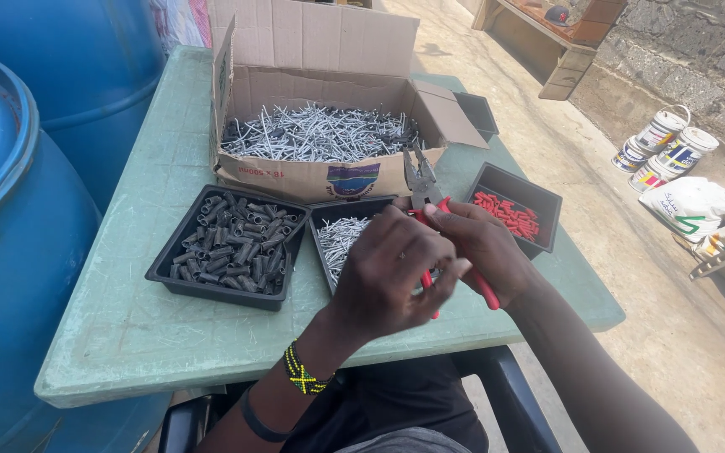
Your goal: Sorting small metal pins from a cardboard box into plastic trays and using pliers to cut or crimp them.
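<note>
— Pliers (426,195) with red handles sit at centre frame, right hand (487,248) wrapped round the grips. Where do they point?

— Long axis runs up the frame, nose toward the cardboard box (320,134) of nails, directly above both hands.

— And the left hand (388,273)?

— Just left of the pliers, overlapping the right, fingers curled together near the handles; whether they pinch anything I cannot tell.

— What lies nearest?

— Black tray of nails (341,239) under the left hand, tray of dark sleeves (228,243) further left, tray of red pieces (509,214) to the right.
</note>
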